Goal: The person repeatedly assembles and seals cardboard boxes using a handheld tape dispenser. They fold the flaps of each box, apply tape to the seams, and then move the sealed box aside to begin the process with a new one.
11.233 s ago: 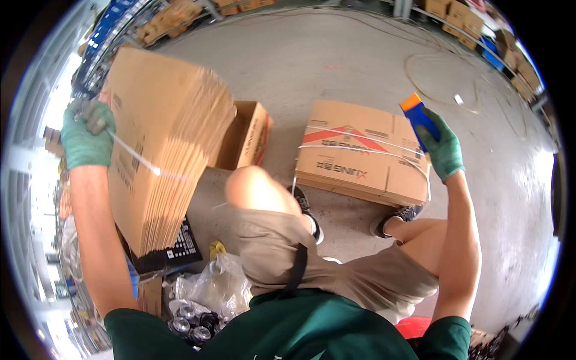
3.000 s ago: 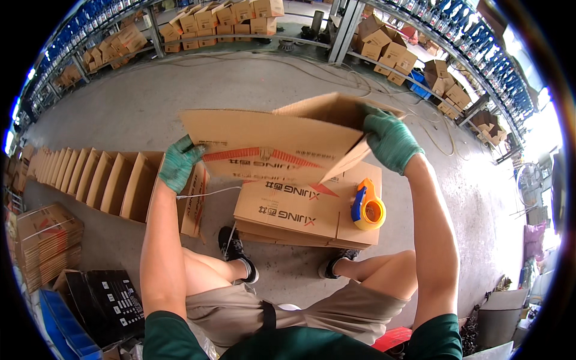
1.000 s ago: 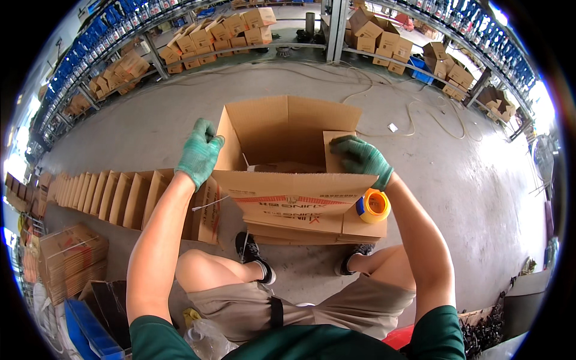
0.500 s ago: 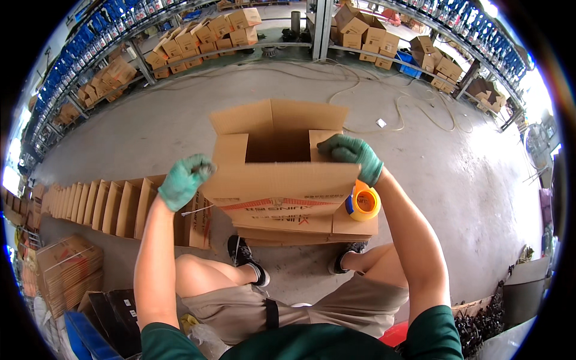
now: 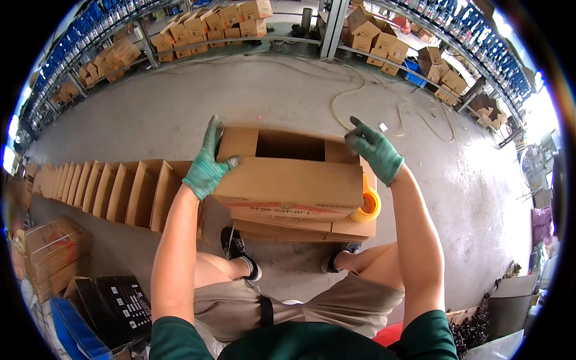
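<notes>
A brown carton (image 5: 288, 183) stands before me with its top partly uncovered. Its near flap leans inward, and the dark inside shows behind it. My left hand (image 5: 210, 161), in a green glove, is at the carton's left end, thumb on the near flap and the other fingers stretched away along the side. Beyond the right end, my right hand (image 5: 375, 149) has its gloved fingers apart; whether they touch the cardboard I cannot tell. Under the carton lies a stack of flat cardboard (image 5: 282, 233). A yellow tape roll (image 5: 373, 207) rests at its right side, partly hidden by the carton.
A row of cartons (image 5: 135, 192) standing close together stretches to the left. Bundled flat cardboard (image 5: 54, 249) and a black box (image 5: 120, 309) are at the lower left. A pale hose (image 5: 345, 96) curls over the floor. Metal racks with brown boxes (image 5: 225, 27) line the back.
The near flap has tipped inward, and the far flap no longer stands up. My left hand has moved right to the carton's end. My right hand has shifted outward with its fingers spread.
</notes>
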The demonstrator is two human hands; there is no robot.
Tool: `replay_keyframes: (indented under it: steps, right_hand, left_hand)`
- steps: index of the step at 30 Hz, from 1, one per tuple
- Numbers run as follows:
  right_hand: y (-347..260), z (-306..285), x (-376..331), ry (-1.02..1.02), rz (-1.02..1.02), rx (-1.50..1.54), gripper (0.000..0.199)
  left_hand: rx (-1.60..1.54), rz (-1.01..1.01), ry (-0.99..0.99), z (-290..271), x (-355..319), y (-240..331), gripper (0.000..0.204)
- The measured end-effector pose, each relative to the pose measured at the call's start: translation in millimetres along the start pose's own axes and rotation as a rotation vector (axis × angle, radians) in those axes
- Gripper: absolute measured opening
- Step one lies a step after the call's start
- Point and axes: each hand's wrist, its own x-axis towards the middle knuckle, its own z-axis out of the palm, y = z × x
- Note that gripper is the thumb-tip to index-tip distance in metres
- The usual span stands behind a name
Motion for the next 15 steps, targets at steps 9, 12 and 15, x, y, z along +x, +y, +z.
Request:
replay_keyframes:
  steps: [9,12,15]
  right_hand:
    - [17,36,-17,0.107,-0.01,0.004,0.046]
    - [15,36,-15,0.086,-0.035,-0.085,0.047]
    - [22,35,-17,0.103,-0.044,-0.154,0.046]
  left_hand:
    - [-0.169,-0.176,0.007,-7,-2,-13,0.034]
    - [-0.185,-0.201,0.034,-6,-1,-17,0.035]
    - [-0.047,-0.194,0.054,0,0,-14,0.037]
